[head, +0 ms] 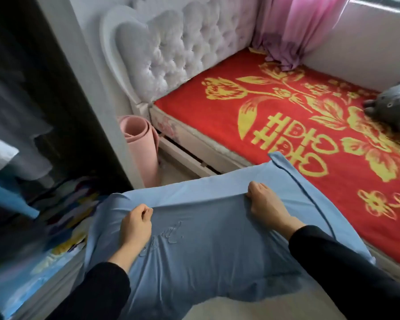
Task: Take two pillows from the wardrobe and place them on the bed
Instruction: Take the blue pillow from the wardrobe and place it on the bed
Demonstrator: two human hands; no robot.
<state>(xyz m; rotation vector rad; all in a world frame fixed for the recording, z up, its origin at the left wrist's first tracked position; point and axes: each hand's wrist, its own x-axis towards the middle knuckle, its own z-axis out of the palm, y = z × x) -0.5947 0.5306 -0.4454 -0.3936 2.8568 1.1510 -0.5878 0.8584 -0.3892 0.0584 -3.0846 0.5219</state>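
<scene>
A light blue pillow [203,250] with embroidered script hangs in front of me, held off the floor between the wardrobe and the bed. My left hand [135,225] pinches its cover near the top left. My right hand [267,204] grips the cover near the top right, so the fabric is stretched taut between them. The pillow's far right corner overlaps the near edge of the bed [217,116], which has a red blanket with gold flowers. The open wardrobe [21,112] stands at the left, dark inside, with folded cloth on its shelves. No second pillow is distinguishable.
A rolled pink mat [142,144] leans between the wardrobe side and the bed frame. A tufted white headboard [171,49] rises at the bed's far end. A grey plush toy [393,107] lies on the bed at right. Pink curtains [293,26] hang behind.
</scene>
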